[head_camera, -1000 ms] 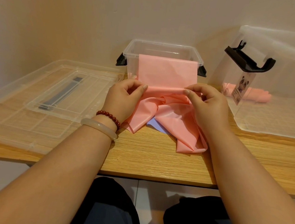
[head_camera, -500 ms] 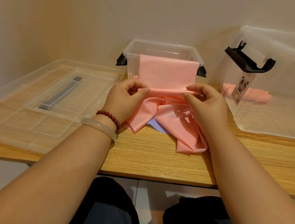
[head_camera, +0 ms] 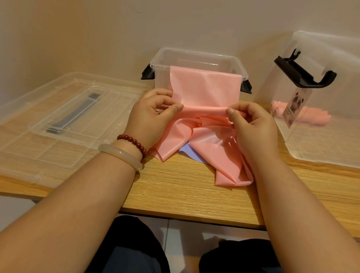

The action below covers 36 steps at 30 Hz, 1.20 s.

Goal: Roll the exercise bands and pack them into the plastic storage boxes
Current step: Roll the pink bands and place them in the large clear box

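Head view looks down on the wooden table (head_camera: 191, 194), where a pink exercise band (head_camera: 203, 88) hangs over the near rim of the small clear storage box (head_camera: 161, 73) and runs down its front wall into a loose heap on the tabletop. Left hand (head_camera: 152, 116) and right hand (head_camera: 256, 127) each pinch the band at a side edge, thumb in front and curled fingers behind. A narrow roll or fold is stretched between them just in front of the box. The heaped slack lies under and between the wrists, and a lavender band (head_camera: 187, 153) peeks out beneath it. The step in hand looks to be the rolling of this band, and it seems early, since most of the length is unrolled. To do it well, both thumbs should turn at the same rate, so that the roll runs square to the band's edges and does not cone toward one side. A light outward pull would hold the thin sheet flat and free of creases. The crumpled heap is the likely trouble: wrinkles fed into the roll would make it fat and loose, so smoothing the slack first seems wise. The sheet looks thin and stretchy, apt to spring open if let go. A rolled pink band (head_camera: 315, 116) already lies in the larger clear box (head_camera: 337, 145) at the right, well apart from the hands.
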{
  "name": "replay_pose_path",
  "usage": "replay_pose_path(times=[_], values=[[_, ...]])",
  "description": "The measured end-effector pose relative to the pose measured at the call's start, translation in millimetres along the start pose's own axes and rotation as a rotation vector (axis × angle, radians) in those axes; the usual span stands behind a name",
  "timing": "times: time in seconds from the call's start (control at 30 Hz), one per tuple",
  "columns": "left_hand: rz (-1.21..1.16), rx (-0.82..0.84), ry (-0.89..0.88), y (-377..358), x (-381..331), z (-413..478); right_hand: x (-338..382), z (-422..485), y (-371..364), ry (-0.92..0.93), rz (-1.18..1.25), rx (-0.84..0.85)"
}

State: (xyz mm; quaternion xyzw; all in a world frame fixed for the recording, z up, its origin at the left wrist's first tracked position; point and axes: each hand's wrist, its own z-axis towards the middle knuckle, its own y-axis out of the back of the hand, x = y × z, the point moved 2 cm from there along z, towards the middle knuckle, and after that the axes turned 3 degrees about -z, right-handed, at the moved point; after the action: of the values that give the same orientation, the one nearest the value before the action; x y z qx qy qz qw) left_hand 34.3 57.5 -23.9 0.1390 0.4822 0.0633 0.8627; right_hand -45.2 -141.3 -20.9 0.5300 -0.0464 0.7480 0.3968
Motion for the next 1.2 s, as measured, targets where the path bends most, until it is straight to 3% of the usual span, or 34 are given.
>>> replay_pose_path(times=[0.53, 1.2], values=[[-0.058, 0.023, -0.059, 0.1, -0.3, -1.3, 1.8, -2.4, 0.2, -0.032, 0.019, 0.021], [-0.043, 0.068, 0.088, -1.3, 3.0, -1.1, 2.1, -3.3, 0.7, -0.012, 0.045, 0.01]])
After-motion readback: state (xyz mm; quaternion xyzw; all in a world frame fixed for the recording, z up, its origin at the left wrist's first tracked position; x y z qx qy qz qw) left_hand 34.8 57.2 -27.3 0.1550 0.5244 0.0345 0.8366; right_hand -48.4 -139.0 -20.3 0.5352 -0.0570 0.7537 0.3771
